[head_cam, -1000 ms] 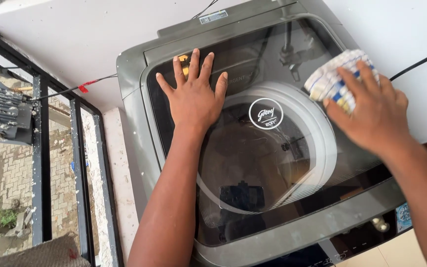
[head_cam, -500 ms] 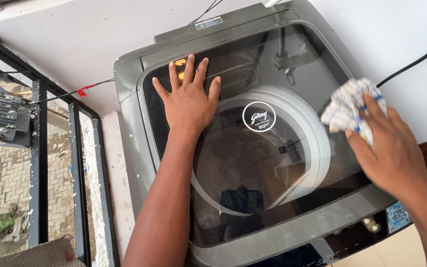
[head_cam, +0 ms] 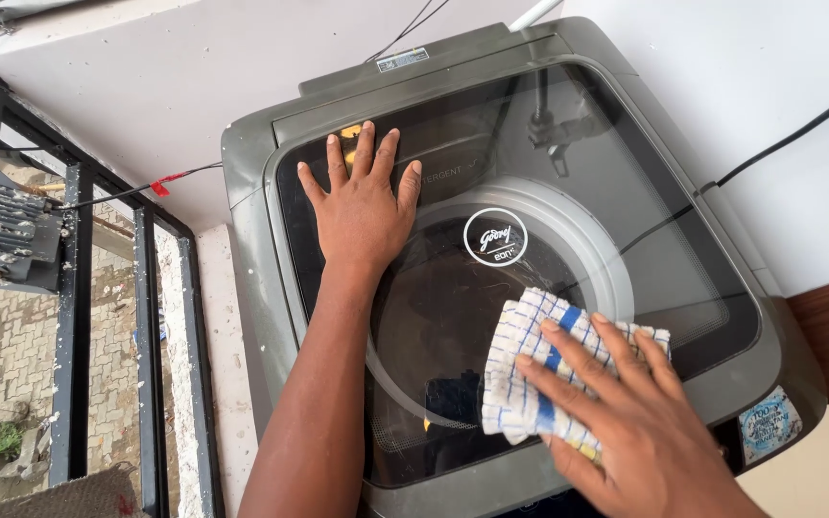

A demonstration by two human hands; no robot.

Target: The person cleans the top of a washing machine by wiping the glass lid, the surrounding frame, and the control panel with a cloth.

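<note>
**Wiping the glass lid of a top-loading washer**

Pressing a white cloth with blue checks (head_cam: 530, 369) flat against the dark glass lid (head_cam: 645, 259) of a grey washing machine (head_cam: 247, 153), near the lid's front edge and just below the round white emblem (head_cam: 494, 237). Spreading the right hand (head_cam: 626, 412) wide over the cloth, fingers extended rather than curled, so pinning it by pressure and not clutching it. Resting the left hand (head_cam: 362, 206) open and palm-down on the rear-left part of the glass, fingers fanned, holding nothing, apparently bracing.

Standing beside a pale wall, with a black cable (head_cam: 789, 139) trailing along the right and a thin wire with a red tag (head_cam: 167, 179) running off to the left toward a black metal railing (head_cam: 74, 278).

Risking, judging from this: leaning too hard on two flat palms and stressing the glass panel; letting the cloth bunch or slide out from under straight fingers, leaving streaks; sweeping too far forward and brushing the control strip at the front edge; snagging the cable by swinging wide to the right.
</note>
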